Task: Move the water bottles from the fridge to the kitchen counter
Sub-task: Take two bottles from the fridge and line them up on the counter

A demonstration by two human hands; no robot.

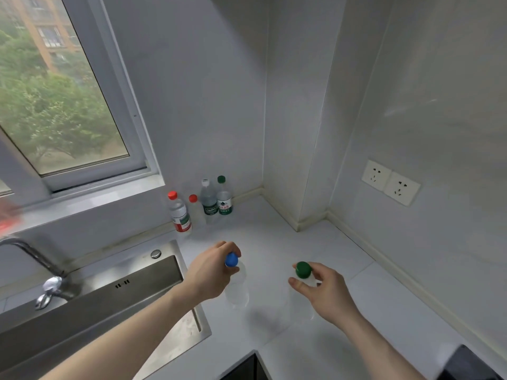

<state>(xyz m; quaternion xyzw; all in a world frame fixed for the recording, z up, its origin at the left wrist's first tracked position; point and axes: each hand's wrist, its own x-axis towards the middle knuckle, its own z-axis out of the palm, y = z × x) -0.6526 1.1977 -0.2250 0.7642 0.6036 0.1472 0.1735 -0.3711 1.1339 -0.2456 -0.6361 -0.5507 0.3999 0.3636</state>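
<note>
White tiled walls point(208, 105) meeting at corner; window point(55, 100) at left, trees outside; double wall socket point(391, 182) at right; steel sink point(109, 305) with faucet point(41, 270); daylight.

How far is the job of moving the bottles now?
Done: four bottles stand on the counter by the wall. In hand: the left hand grips a blue-capped bottle and the right hand a green-capped bottle, both near the counter. The fridge is out of view, so what remains is unknown.
</note>
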